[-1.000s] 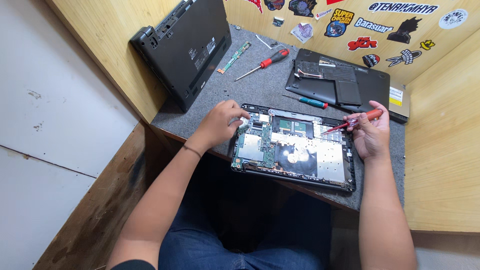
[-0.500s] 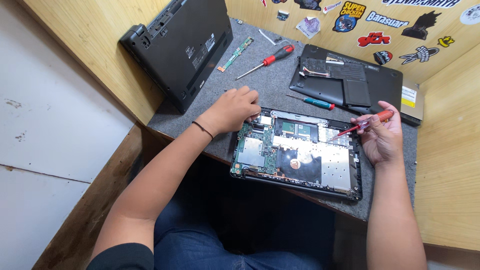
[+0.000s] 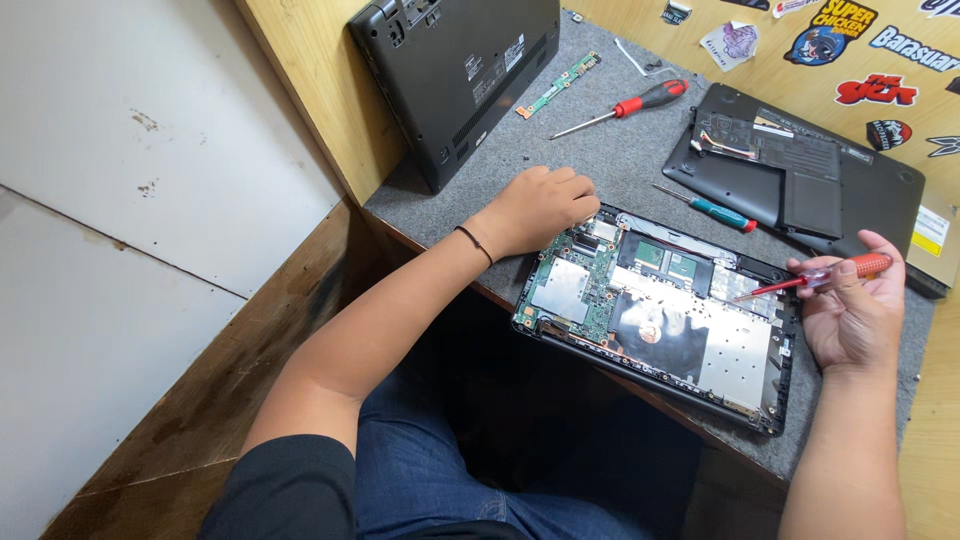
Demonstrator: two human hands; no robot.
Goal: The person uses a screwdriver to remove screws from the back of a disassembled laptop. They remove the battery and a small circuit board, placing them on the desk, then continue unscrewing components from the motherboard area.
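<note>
Landmark: opened laptop base (image 3: 655,315), bottom cover off, circuit board and metal shielding exposed, lying flat on the grey felt tabletop (image 3: 620,165) with its near edge overhanging the tabletop's front.

1. Closed black laptop (image 3: 460,70): up and left of the base, propped on edge against the wooden side wall (image 3: 300,90).
2. Left hand (image 3: 535,205): at the base's upper-left corner, fingers curled downward, resting on the felt and touching the base's edge. Whether it grips anything cannot be told. Dark band at the wrist.
3. Narrow green circuit strip (image 3: 558,85): beyond the base, just right of the closed laptop, flat on the felt.
4. Red-handled screwdriver (image 3: 625,107): beyond the base, right of the strip, lying loose.
5. Teal-handled screwdriver (image 3: 705,207): just beyond the base's far edge, lying loose.
6. Detached black bottom cover (image 3: 800,175): beyond the base to the upper right, inner side up.
7. Right hand (image 3: 850,310): at the base's right edge, fingers closed around a small orange-handled screwdriver (image 3: 815,280), its tip angled left over the base's upper-right area.
8. Back wall (image 3: 840,50): wood, with assorted stickers, behind the cover.
</note>
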